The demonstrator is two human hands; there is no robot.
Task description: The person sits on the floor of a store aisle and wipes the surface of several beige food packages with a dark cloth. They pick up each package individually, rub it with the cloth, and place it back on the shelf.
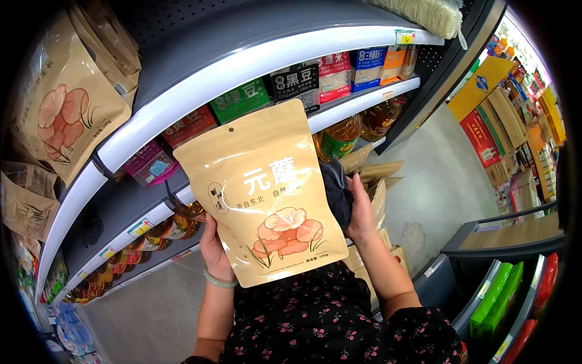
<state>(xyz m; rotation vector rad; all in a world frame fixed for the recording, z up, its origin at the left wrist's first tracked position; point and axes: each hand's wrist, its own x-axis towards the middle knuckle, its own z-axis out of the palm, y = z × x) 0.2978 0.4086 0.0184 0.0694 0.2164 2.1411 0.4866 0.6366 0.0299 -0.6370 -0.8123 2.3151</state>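
Observation:
A tan stand-up pouch [268, 200] with a drawing of pink mushrooms hangs upright before me, front face towards the camera. My left hand [216, 250] holds its left edge, the fingers hidden behind it; a pale bangle circles that wrist. My right hand [362, 209] grips a dark cloth [338, 193] beside the pouch's right edge; whether it also touches the pouch is hidden. Similar tan pouches [68, 109] stand on the shelf at the upper left.
Shelves with a white edge [204, 68] curve ahead, holding grain packs [334, 75] and oil bottles [338, 136]. Tan bags [379, 195] lie beyond my right hand. A rack with green packs [495, 295] stands at the lower right, boxes [486, 132] at the upper right.

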